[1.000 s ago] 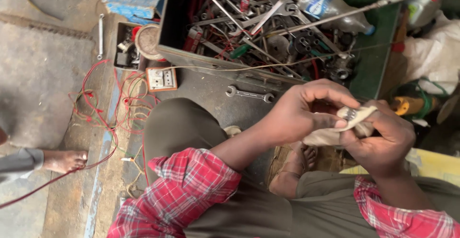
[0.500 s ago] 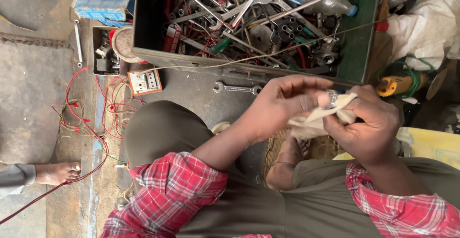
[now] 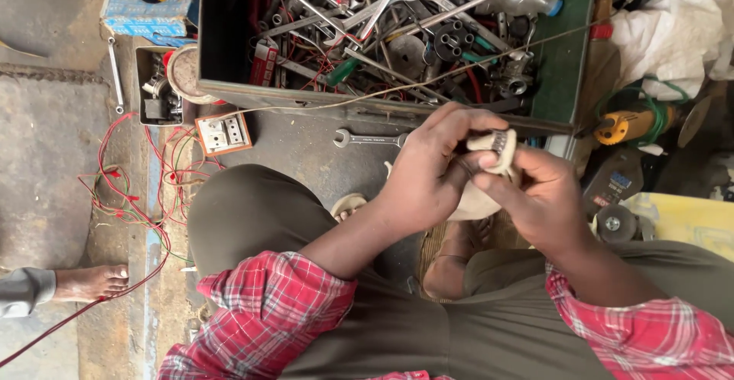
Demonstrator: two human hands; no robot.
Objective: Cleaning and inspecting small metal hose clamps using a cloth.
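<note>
Wiping step in hand, by the look of it: left hand [image 3: 428,173] curled over the top of a small ribbed metal part [image 3: 501,141], fingertips pinching it through a pale cloth [image 3: 478,196]; right hand [image 3: 539,196] cupped beneath, thumb and forefinger pressing the cloth up against the same piece. Held up in front of the knees, just on the near side of the green toolbox [image 3: 562,66] crammed with spanners and sockets. Loose spanner [image 3: 365,140] flat on the floor just beside the left wrist, socket plate [image 3: 222,133] and red wires [image 3: 130,196] further left, yellow grinder [image 3: 631,124] off to the right. Someone else's bare foot [image 3: 90,282] at the left edge. Next, probably: firm pinch, slow turn of the part inside the cloth, no slip
</note>
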